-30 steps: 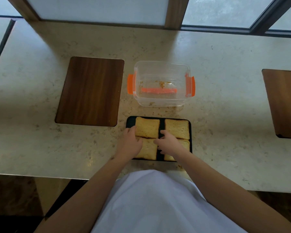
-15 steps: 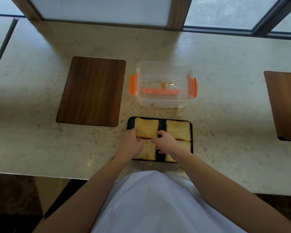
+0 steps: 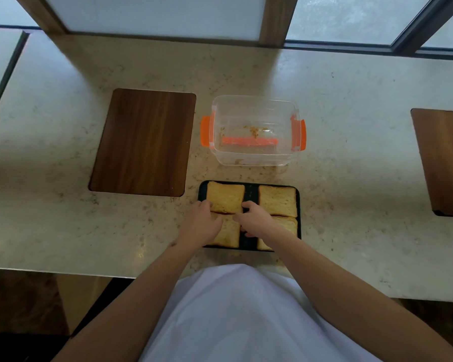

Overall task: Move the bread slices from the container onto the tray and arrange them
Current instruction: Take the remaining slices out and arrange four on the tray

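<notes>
Four bread slices are being kept on the dark tray, just in front of the clear container, which is holding only crumbs. The far-left slice is being pinched at its near corners by the curled left hand and right hand.

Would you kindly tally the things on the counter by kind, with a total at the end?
Bread slices: 4, all on the tray, at far left, far right, near left and near right
Black tray: 1
Clear container with orange clips: 1
Wooden boards: 2, one at left, one at right
Total: 8
</notes>
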